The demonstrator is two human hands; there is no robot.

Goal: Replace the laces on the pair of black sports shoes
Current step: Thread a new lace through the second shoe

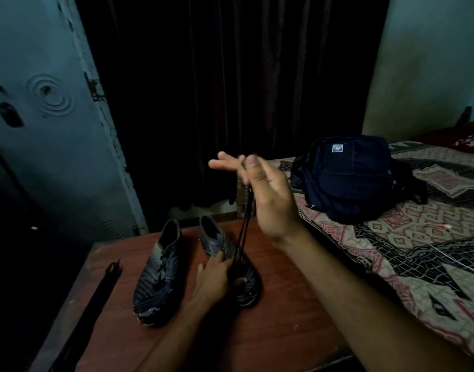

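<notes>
Two black sports shoes stand side by side on a reddish wooden table (pixel 284 304). The left shoe (pixel 158 272) still carries its lace. My left hand (pixel 213 277) holds down the right shoe (pixel 230 261) over its middle. High above that shoe, my right hand (pixel 260 191) pinches a black lace (pixel 243 232) between thumb and forefinger, the other fingers spread out. The lace runs taut from that pinch down into the right shoe's eyelets.
A dark strip (pixel 96 299), perhaps another lace, lies along the table's left edge. A bed with a patterned cover (pixel 405 251) adjoins the table on the right, with a dark blue bag (pixel 348 175) on it. A dark curtain and a pale door stand behind.
</notes>
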